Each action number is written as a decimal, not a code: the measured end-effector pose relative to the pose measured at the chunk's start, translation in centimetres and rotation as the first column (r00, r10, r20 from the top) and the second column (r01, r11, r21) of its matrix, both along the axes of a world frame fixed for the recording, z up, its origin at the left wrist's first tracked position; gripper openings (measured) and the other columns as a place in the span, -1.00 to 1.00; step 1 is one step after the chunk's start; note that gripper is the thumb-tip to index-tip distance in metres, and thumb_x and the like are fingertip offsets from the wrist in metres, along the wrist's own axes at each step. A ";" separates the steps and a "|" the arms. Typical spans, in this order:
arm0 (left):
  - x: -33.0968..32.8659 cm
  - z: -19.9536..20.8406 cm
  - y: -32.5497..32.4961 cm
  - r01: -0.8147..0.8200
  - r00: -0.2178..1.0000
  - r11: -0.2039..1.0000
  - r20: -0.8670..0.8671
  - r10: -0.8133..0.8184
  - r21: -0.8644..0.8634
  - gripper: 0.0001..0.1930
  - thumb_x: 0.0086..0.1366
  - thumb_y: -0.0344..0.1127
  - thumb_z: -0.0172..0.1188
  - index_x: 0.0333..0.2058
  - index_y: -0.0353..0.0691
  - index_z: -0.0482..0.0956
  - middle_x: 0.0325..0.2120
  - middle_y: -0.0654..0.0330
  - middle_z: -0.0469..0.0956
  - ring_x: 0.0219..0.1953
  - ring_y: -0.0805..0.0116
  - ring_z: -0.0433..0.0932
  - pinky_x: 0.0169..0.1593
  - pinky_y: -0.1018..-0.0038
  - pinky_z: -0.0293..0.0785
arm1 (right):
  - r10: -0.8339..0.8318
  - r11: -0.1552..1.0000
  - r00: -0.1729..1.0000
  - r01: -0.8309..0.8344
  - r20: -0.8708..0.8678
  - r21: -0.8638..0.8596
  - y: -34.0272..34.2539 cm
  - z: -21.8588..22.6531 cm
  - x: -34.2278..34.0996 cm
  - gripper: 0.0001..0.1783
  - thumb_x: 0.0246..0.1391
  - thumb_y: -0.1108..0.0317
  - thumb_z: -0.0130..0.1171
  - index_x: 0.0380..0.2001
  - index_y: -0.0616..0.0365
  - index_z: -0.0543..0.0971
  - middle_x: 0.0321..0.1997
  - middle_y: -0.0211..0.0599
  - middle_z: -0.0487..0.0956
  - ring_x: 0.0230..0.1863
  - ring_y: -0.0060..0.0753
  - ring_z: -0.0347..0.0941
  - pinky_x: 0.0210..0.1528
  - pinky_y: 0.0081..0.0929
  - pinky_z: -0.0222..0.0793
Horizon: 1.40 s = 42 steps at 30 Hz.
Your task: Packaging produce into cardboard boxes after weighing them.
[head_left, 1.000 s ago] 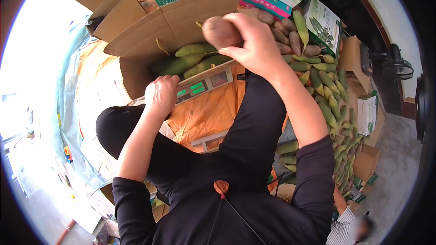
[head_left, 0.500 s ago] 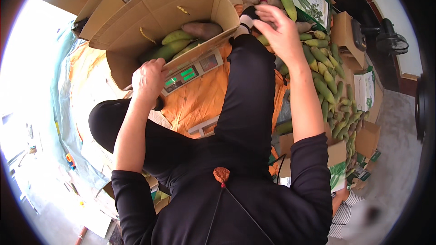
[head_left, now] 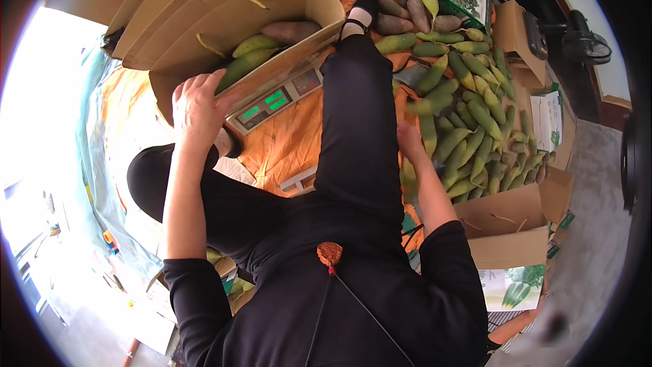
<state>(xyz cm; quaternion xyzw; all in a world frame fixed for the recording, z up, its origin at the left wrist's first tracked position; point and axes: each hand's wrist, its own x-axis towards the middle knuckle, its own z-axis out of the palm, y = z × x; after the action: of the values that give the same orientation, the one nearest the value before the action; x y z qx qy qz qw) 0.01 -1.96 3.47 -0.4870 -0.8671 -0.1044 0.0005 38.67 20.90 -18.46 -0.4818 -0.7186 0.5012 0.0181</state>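
My left hand (head_left: pixel 197 105) is at the near left corner of an open cardboard box (head_left: pixel 285 54), its fingers and thumb astride the rim. Inside the box lie a few long green radishes (head_left: pixel 251 64) and a brownish-pink root (head_left: pixel 291 32). Under the box's near side shows a scale (head_left: pixel 272 103) with lit green displays. Beyond my raised knee, my right hand (head_left: pixel 409 140) is low at the left edge of a heap of green radishes (head_left: pixel 482 115). Its fingers are mostly hidden and blurred, so any hold is unclear. A smeared green radish (head_left: pixel 429 105) lies just above it.
Brownish-pink roots (head_left: pixel 394 24) lie beyond my foot. An open box with cord handles (head_left: pixel 506 214) stands to the right, near a person's arm (head_left: pixel 513 328). A black fan (head_left: pixel 587 47) stands far right. Orange sheeting (head_left: pixel 278 149) covers the floor between my legs.
My right hand has come down and back from beside my far foot to the heap's near left edge. My left hand has shifted slightly left along the box rim. The view has moved, showing more of the heap.
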 end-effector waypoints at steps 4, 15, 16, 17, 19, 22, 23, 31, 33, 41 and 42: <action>-0.1 0.5 -0.9 -0.114 0.993 0.988 -0.038 0.111 -0.103 -0.47 0.00 -0.15 0.33 -0.01 -0.11 0.50 -0.09 0.18 0.52 0.08 0.20 0.39 0.19 0.14 0.13 | 0.168 0.984 0.981 -0.172 0.095 0.042 -1.5 -5.9 3.1 -0.68 0.05 0.27 0.09 -0.14 0.17 0.55 -0.20 -0.04 0.60 -0.11 -0.05 0.52 -0.08 -0.32 0.42; -0.9 -0.3 -2.7 -0.210 0.978 0.952 -0.059 0.202 -0.224 -0.33 -0.03 -0.28 0.33 0.14 -0.02 0.37 0.19 0.18 0.28 0.33 0.11 0.03 0.28 -0.05 -0.10 | 0.127 0.992 0.937 -0.124 0.325 -0.028 -3.4 -4.6 4.2 -0.58 -0.05 0.23 0.24 -0.13 0.22 0.54 -0.09 -0.04 0.57 -0.01 -0.06 0.47 0.02 -0.29 0.37; -1.1 -0.5 -3.0 -0.216 0.976 0.952 -0.062 0.208 -0.216 -0.32 -0.03 -0.28 0.33 0.14 -0.01 0.37 0.19 0.18 0.27 0.33 0.11 0.02 0.29 -0.04 -0.11 | 0.113 0.994 0.942 -0.111 0.315 -0.024 -3.6 -5.0 4.4 -0.64 -0.04 0.28 0.23 -0.16 0.24 0.54 -0.15 -0.07 0.58 -0.07 -0.12 0.50 -0.05 -0.34 0.39; -1.3 -0.7 -3.2 -0.203 0.979 0.956 -0.062 0.194 -0.213 -0.32 -0.03 -0.28 0.33 0.14 -0.01 0.37 0.19 0.18 0.27 0.33 0.11 0.02 0.29 -0.04 -0.11 | 0.099 0.995 0.947 -0.097 0.306 -0.021 -3.7 -5.5 4.7 -0.69 -0.03 0.34 0.23 -0.20 0.25 0.55 -0.21 -0.09 0.60 -0.14 -0.18 0.54 -0.11 -0.39 0.41; -1.4 -1.1 -3.5 -0.216 0.975 0.954 -0.107 0.197 -0.211 -0.32 -0.03 -0.28 0.33 0.14 0.00 0.37 0.20 0.20 0.27 0.34 0.10 0.01 0.30 -0.01 -0.14 | 0.083 0.997 0.949 -0.077 0.304 -0.031 -3.8 -5.7 5.2 -0.68 -0.05 0.33 0.23 -0.20 0.26 0.54 -0.20 -0.09 0.60 -0.13 -0.19 0.53 -0.10 -0.40 0.41; -1.1 -1.7 -2.7 -0.228 0.971 0.946 -0.123 0.204 -0.232 -0.31 -0.04 -0.28 0.33 0.15 0.02 0.36 0.20 0.21 0.27 0.34 0.11 0.00 0.31 0.02 -0.16 | 0.047 0.999 0.951 -0.043 0.307 -0.021 -3.8 -6.7 6.7 -0.67 -0.06 0.32 0.24 -0.21 0.25 0.55 -0.20 -0.11 0.60 -0.13 -0.19 0.53 -0.09 -0.40 0.41; -1.3 -2.3 -2.6 -0.210 0.974 0.952 -0.130 0.184 -0.224 -0.31 -0.03 -0.25 0.34 0.15 0.04 0.37 0.20 0.22 0.27 0.34 0.12 -0.01 0.30 0.00 -0.18 | 0.030 1.000 0.951 -0.031 0.308 -0.003 -3.7 -7.1 7.4 -0.68 -0.06 0.32 0.24 -0.22 0.24 0.56 -0.21 -0.13 0.61 -0.14 -0.19 0.54 -0.10 -0.40 0.41; -1.0 -3.0 -2.5 -0.234 0.964 0.931 -0.189 0.185 -0.279 -0.32 -0.02 -0.19 0.34 0.14 0.06 0.37 0.17 0.23 0.31 0.33 0.11 0.04 0.29 -0.04 -0.23 | -0.041 0.996 0.931 0.010 0.362 0.086 -2.0 -6.0 7.4 -0.76 -0.10 0.29 0.19 -0.33 0.15 0.61 -0.29 -0.11 0.61 -0.19 -0.14 0.54 -0.13 -0.36 0.42; -1.0 -3.2 -2.5 -0.238 0.963 0.931 -0.190 0.189 -0.278 -0.33 -0.02 -0.19 0.34 0.14 0.06 0.37 0.16 0.23 0.32 0.32 0.11 0.06 0.29 -0.03 -0.22 | -0.144 0.988 0.944 0.119 0.298 0.099 -1.4 -5.9 7.8 -0.75 -0.10 0.29 0.19 -0.32 0.15 0.61 -0.29 -0.10 0.61 -0.19 -0.13 0.53 -0.13 -0.36 0.42; -1.0 -3.3 -2.2 -0.223 0.968 0.944 -0.171 0.185 -0.244 -0.39 0.01 -0.19 0.34 0.10 0.02 0.42 0.11 0.27 0.38 0.30 0.14 0.11 0.30 0.04 -0.20 | -0.326 0.934 0.873 0.238 0.362 0.267 2.9 -6.4 9.4 -0.67 -0.09 0.30 0.23 -0.21 0.20 0.57 -0.27 -0.06 0.60 -0.19 -0.08 0.53 -0.11 -0.32 0.42; -1.0 -3.4 -2.1 -0.222 0.968 0.944 -0.170 0.184 -0.245 -0.39 0.01 -0.19 0.34 0.10 0.02 0.42 0.11 0.27 0.38 0.30 0.14 0.11 0.30 0.04 -0.20 | -0.384 0.908 0.849 0.274 0.364 0.317 3.5 -6.7 9.9 -0.64 -0.10 0.30 0.24 -0.18 0.22 0.55 -0.25 -0.05 0.60 -0.19 -0.08 0.53 -0.11 -0.31 0.42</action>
<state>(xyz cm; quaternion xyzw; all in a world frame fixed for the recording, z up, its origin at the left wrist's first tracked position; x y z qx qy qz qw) -0.98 -4.09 0.10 -0.3968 -0.9167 0.0471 0.0098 48.56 24.39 -25.15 -0.6881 -0.6695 0.2796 0.0115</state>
